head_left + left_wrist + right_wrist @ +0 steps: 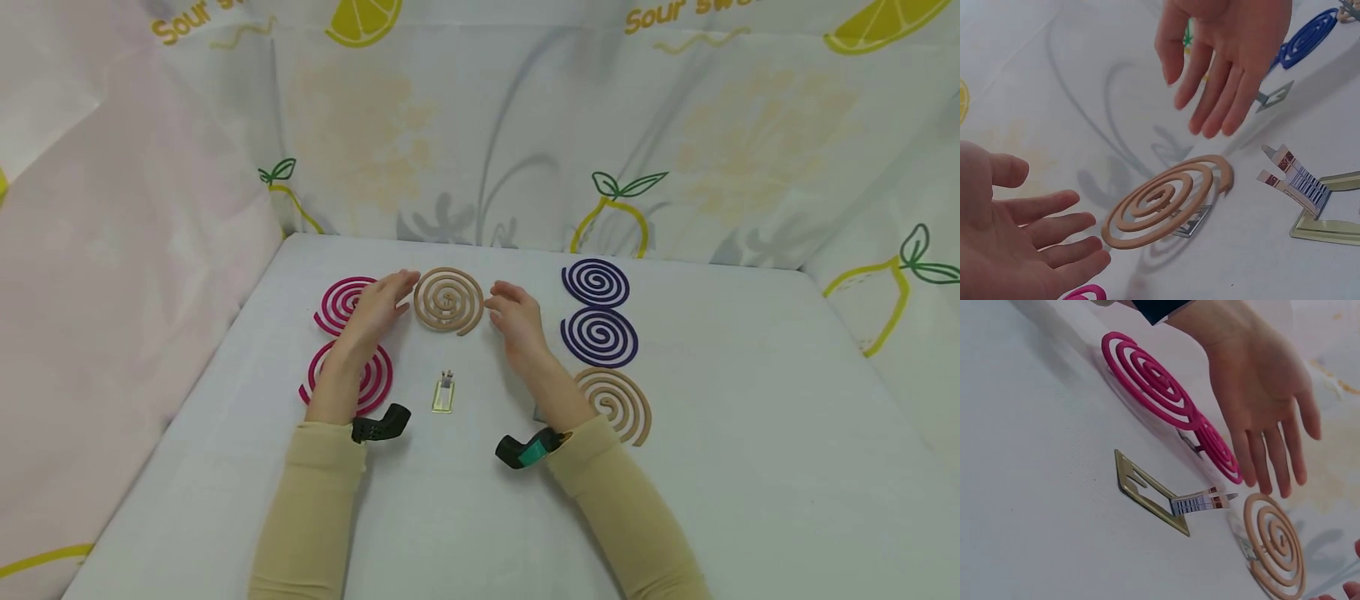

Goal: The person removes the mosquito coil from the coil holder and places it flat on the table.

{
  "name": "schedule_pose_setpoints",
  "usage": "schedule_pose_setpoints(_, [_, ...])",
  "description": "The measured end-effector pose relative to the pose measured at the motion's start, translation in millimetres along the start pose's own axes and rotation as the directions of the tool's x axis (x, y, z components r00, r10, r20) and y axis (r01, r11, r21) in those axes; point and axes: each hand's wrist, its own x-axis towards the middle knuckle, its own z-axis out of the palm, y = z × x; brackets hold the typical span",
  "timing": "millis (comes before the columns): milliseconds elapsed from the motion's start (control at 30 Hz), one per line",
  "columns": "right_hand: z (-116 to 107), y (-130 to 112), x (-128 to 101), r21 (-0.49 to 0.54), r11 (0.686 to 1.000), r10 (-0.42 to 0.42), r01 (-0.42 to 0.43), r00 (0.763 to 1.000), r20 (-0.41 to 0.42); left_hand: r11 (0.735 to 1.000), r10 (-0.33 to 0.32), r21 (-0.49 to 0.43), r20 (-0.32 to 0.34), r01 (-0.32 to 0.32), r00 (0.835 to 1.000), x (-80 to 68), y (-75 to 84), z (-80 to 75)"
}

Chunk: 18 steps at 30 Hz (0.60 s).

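A tan mosquito coil (447,301) lies flat, raised slightly above the white table on a small metal stand (1195,224). My left hand (380,307) is at its left, fingers extended and fingertips close to the coil's rim. On the other side, my right hand (517,321) faces it with relaxed fingers, a small gap from the rim. Both palms turn inward and hold nothing. Nearer to me, between my forearms, stands a loose gold-coloured metal coil stand (1154,499) with a printed, upturned tab (1200,501).
Two pink coils (379,392) lie at the left, partly covered by my left hand and forearm. Two dark blue coils (600,367) are at the right, with another tan coil (647,408) below them, partly behind my right wrist. A lemon-print curtain (465,108) surrounds the table (750,433).
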Motion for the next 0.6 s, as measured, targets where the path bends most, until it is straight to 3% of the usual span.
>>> schedule_pose_setpoints(200, [3.3, 8.1, 0.2, -0.01, 0.998, 0.069, -0.069, 0.998, -0.003, 1.0, 0.004, 0.016, 0.013, -0.004, 1.0, 1.6, -3.7, 2.5])
schedule_pose_setpoints(600, [5.4, 14.0, 3.6, 0.061, 0.995, 0.084, -0.084, 0.996, 0.008, 0.999, -0.032, 0.037, 0.005, 0.032, 0.999, -0.2, -5.0, 3.7])
